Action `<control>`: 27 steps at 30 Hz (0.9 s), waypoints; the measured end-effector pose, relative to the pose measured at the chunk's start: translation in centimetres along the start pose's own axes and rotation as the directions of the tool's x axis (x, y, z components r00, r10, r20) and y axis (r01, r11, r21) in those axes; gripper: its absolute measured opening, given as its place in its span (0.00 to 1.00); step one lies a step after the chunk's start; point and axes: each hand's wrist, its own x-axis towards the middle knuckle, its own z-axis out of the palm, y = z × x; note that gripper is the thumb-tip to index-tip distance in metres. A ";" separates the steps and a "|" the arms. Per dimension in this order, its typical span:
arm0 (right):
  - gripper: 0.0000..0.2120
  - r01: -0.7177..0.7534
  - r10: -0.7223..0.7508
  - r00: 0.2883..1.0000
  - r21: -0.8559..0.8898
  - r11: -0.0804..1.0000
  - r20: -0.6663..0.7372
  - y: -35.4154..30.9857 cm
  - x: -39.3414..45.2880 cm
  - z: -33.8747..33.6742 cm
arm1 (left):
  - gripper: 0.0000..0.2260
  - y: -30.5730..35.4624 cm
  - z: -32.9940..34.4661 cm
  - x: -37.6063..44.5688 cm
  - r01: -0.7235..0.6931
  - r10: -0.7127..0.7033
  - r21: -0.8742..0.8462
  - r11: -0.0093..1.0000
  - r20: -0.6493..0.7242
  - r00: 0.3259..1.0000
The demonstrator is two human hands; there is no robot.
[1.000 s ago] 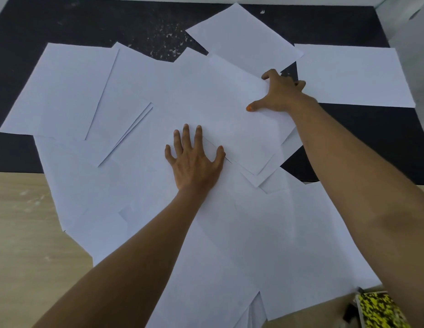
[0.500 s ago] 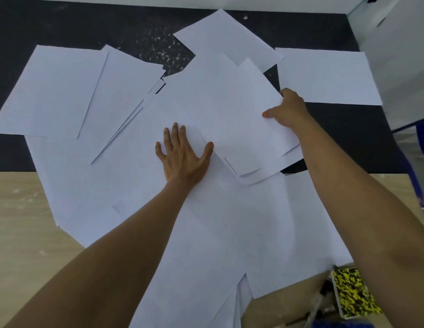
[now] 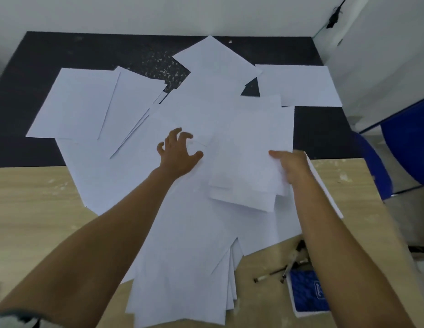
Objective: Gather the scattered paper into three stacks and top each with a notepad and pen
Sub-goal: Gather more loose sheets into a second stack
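Observation:
White paper sheets (image 3: 182,233) lie scattered and overlapping across the table. My right hand (image 3: 292,166) grips a small bundle of sheets (image 3: 251,150) at its right edge, thumb on top, lifted slightly above the pile. My left hand (image 3: 179,150) hovers over the pile just left of the bundle, its fingers curled like a claw and holding nothing. A blue notepad (image 3: 305,294) lies at the near right, partly under my right forearm. Pens (image 3: 284,268) lie next to it on the wood.
The table is wood (image 3: 35,209) near me and black (image 3: 28,74) at the back, against a white wall. More sheets (image 3: 298,85) lie at the back right and back left (image 3: 73,102). A blue chair (image 3: 405,147) stands to the right of the table.
My right hand has pulled the bundle of sheets toward me and to the right. My left hand has lifted from flat on the paper and curled its fingers. The view has tilted, showing the blue notepad.

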 end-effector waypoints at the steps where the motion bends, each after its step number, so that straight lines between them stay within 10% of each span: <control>1: 0.17 -0.028 0.028 0.999 0.007 1.000 -0.015 1.5 -0.8 0.0 | 0.25 -0.3 0.0 -1.1 0.033 -0.033 -0.005 0.999 -0.017 0.999; 7: 0.21 -0.091 0.082 0.985 -0.054 0.994 -0.152 9.5 -9.2 1.0 | 0.34 -5.3 0.0 -10.8 0.345 -0.352 0.080 0.935 0.095 0.931; 17: 0.05 -0.024 0.010 0.997 -0.184 0.983 -0.074 14.6 -19.1 2.8 | 0.25 -8.1 -1.5 -19.2 0.392 -0.395 0.046 0.919 0.130 0.910; 27: 0.17 -0.116 0.110 0.993 -0.334 0.935 -0.038 16.6 -22.8 5.0 | 0.17 -10.1 -2.1 -23.1 0.474 -0.414 -0.182 0.862 0.288 0.864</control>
